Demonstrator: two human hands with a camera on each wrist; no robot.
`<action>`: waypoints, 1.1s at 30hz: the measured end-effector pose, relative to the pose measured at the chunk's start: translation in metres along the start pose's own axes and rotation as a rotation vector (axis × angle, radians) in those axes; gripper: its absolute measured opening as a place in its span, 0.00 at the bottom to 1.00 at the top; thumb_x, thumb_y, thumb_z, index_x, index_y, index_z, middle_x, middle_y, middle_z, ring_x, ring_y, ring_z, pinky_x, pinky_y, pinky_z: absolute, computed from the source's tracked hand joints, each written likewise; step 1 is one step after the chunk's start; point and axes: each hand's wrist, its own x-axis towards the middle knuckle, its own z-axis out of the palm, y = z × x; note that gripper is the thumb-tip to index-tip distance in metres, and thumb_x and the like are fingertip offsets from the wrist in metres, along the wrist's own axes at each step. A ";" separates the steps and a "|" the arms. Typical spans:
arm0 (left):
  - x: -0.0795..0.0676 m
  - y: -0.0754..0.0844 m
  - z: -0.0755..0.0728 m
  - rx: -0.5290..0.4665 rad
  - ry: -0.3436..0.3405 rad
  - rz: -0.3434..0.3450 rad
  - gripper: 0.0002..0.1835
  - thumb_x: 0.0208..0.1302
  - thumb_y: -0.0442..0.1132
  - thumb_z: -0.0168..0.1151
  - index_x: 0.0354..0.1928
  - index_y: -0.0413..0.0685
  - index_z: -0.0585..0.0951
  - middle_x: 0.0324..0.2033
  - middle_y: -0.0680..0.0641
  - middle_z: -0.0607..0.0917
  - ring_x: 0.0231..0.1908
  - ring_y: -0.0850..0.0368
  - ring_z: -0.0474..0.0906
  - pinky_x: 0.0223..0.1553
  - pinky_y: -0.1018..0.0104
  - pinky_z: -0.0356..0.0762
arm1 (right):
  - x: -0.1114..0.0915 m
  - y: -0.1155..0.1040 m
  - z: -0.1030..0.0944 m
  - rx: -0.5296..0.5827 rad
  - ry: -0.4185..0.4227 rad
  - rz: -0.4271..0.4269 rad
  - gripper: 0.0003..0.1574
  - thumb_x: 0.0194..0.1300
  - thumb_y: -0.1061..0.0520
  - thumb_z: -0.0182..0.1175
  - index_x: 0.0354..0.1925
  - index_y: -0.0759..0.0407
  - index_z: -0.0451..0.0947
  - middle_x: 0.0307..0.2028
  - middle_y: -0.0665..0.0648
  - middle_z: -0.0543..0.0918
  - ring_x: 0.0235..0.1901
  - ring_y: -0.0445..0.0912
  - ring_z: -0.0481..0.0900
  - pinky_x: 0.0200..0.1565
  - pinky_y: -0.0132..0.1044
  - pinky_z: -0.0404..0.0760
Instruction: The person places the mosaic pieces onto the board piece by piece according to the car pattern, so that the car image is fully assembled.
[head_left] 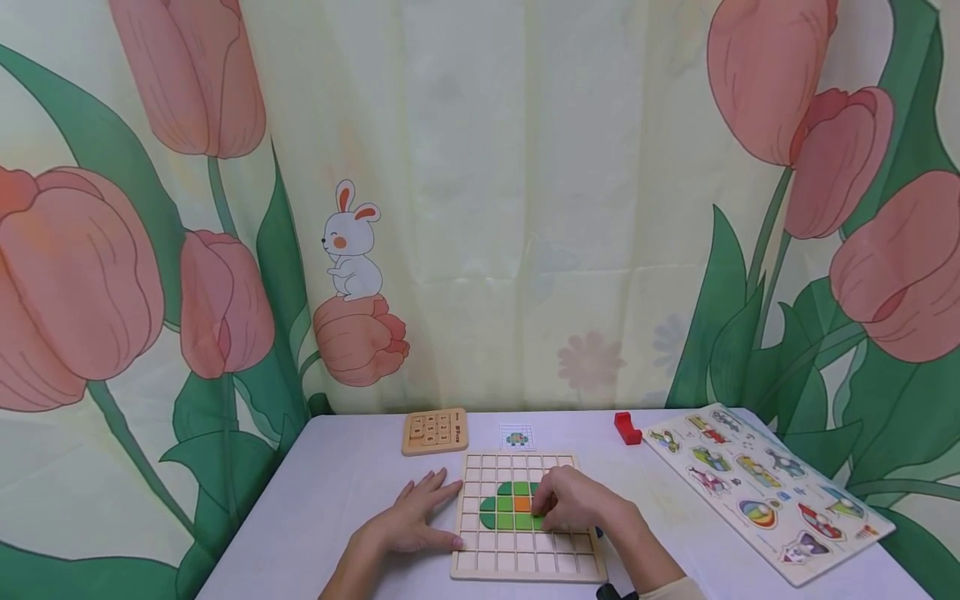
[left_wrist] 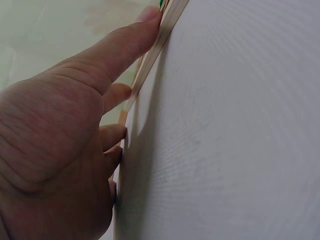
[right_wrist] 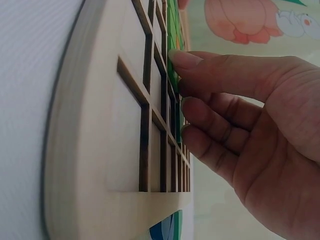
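Observation:
A wooden grid board (head_left: 528,568) lies on the table with a cluster of green tiles (head_left: 505,521) and one orange tile (head_left: 522,504) set in its squares. My left hand (head_left: 408,517) spreads its fingers beside the board, thumb and forefinger touching the left edge. In the left wrist view, the thumb rests along the board's side (left_wrist: 159,47). My right hand (head_left: 576,500) is over the right part of the cluster, its fingers curled. Its thumb and forefinger pinch at a green tile (right_wrist: 172,67) in the grid; the hand partly hides that side of the pattern.
Behind the board lie a small pattern card (head_left: 517,437) and a wooden number board (head_left: 435,432). A red block (head_left: 627,428) is at the back right, near a picture puzzle board (head_left: 765,492). Blue and green pieces (right_wrist: 170,227) sit just past the grid board's right edge.

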 end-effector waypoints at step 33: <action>-0.001 0.000 -0.001 0.006 0.001 0.006 0.51 0.54 0.67 0.75 0.78 0.59 0.68 0.81 0.37 0.57 0.82 0.35 0.48 0.79 0.29 0.38 | -0.021 0.032 -0.038 0.071 0.315 0.164 0.17 0.63 0.61 0.73 0.52 0.56 0.88 0.36 0.50 0.82 0.38 0.45 0.77 0.37 0.32 0.82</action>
